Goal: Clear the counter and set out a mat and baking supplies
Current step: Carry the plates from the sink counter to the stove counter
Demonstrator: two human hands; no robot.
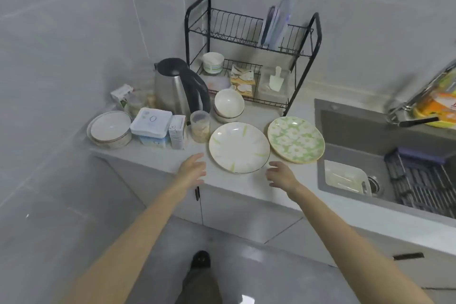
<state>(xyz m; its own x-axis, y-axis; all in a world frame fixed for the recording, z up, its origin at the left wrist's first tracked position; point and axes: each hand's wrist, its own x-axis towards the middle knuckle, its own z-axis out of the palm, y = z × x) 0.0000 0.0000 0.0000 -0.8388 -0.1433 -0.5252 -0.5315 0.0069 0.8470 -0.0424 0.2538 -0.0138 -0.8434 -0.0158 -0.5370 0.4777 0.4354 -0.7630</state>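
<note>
1. Both bare forearms reach forward and slightly inward from the bottom of the view, over the front edge of the pale grey stone counter (158, 163).
2. The left hand (193, 168) is held with its palm turned inward. Its fingers are loosely spread and a little bent, and it holds nothing.
3. The right hand (281, 175) mirrors it, with relaxed, parted fingers pointing left and nothing in its grasp.
4. Between the two hands lies the round white plate with faint green streaks and a thin gold rim (238, 147), flat on the counter near the front edge.
5. The left hand is just beside the plate's lower left rim and the right hand just beside its lower right rim. A narrow gap shows on each side. Whether either hand touches the counter cannot be told.
6. Just to the right of that plate, near the sink edge, lies a round green plate with a white flower pattern (296, 139).
7. Behind the plates stand two stacked white bowls (229, 105), a clear plastic jar (200, 126) and a stainless steel kettle with a black handle (172, 86).
8. Further left sit stacked white boxes (151, 122) and a wide white bowl (110, 128).
9. A black wire two-tier dish rack (251, 32) stands at the back against the wall.
10. The dark grey sink (357, 131) on the right holds a white rectangular container (345, 177).
</note>
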